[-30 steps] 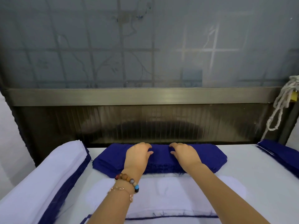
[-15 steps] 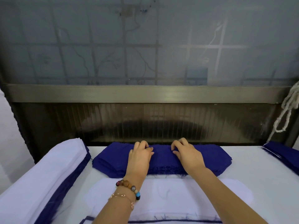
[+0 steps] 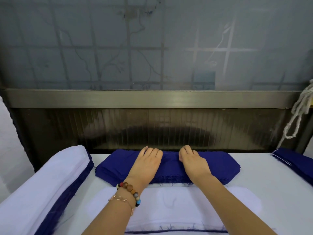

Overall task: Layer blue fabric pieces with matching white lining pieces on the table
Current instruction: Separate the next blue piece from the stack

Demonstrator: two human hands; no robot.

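Observation:
A thick stack of dark blue fabric pieces (image 3: 220,165) lies at the far side of the white table (image 3: 264,184). My left hand (image 3: 147,164), with bead bracelets at the wrist, rests palm down on the stack's middle, its fingers reaching the far edge. Beside it, a short gap away, my right hand (image 3: 193,162) rests the same way. Neither hand lifts a piece. In front of the stack lies a white lining piece (image 3: 177,207), with a blue edge showing under its near side.
A tall pile of white lining over blue fabric (image 3: 42,189) runs along the left. More blue pieces (image 3: 294,160) lie at the far right. A dark ribbed panel and metal rail (image 3: 152,97) close off the table's far side. A white cord (image 3: 298,112) hangs at the right.
Both hands have slid a little farther over the blue stack, and their fingers have stretched out toward its far edge. The stack has not moved.

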